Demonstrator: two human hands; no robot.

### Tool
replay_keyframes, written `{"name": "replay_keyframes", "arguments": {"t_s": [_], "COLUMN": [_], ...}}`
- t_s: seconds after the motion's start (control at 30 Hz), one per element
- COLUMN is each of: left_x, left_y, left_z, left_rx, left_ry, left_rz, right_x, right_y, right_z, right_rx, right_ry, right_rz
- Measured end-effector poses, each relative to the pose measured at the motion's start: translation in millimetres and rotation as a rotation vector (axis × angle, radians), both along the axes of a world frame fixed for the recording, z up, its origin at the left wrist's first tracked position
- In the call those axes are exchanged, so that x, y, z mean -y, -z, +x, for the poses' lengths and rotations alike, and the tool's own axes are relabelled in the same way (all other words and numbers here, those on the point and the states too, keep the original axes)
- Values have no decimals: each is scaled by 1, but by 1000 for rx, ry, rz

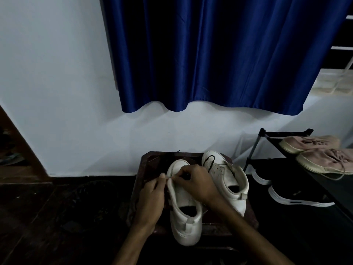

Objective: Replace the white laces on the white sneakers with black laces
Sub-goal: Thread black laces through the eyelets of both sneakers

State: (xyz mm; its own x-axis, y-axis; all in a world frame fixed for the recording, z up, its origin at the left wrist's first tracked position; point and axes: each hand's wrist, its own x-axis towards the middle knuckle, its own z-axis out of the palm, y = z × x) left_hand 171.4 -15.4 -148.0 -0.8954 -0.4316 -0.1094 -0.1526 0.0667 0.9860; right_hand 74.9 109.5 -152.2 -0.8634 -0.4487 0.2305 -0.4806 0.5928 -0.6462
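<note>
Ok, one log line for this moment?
step: lacing near sneaker | left hand: pinches its eyelet edge | right hand: at eyelets, grip unclear | far sneaker: black lace partly threaded

left grip (152,196) and right grip (196,183) meet close together, fingers curled, seemingly pinching, forearms angled inward.

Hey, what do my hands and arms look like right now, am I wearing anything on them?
Both arms are bare up to the frame's edge: no sleeve shows on the left forearm or the right forearm. The left hand and right hand wear no gloves. No watch, bracelet or ring is visible, though the dim light could hide a thin band.
</note>
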Motion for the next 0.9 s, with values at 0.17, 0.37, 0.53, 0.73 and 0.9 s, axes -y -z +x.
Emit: {"name": "replay_keyframes", "arguments": {"t_s": [0.17,0.37,0.53,0.73,0.9], "left_x": [-15,-28,-25,0,18], "left_y": [21,29,36,41,25], "left_z": [-7,-17,-12,29,41], "left_rx": [-62,-135,-109,-214,-560], "left_ry": [-4,-153,-146,-285,-234], "left_rz": [-18,-185,-124,492,1021], "right_x": [-16,-38,-36,-34,-32], "right_y": [-9,-25,1,1,-1], "right_z": [-8,7,18,19,26], "right_rx": [-27,190,52,15,-154], "right_ry": [-99,-272,-134,-75,49], "right_rz": [128,60,-10,19,44]}}
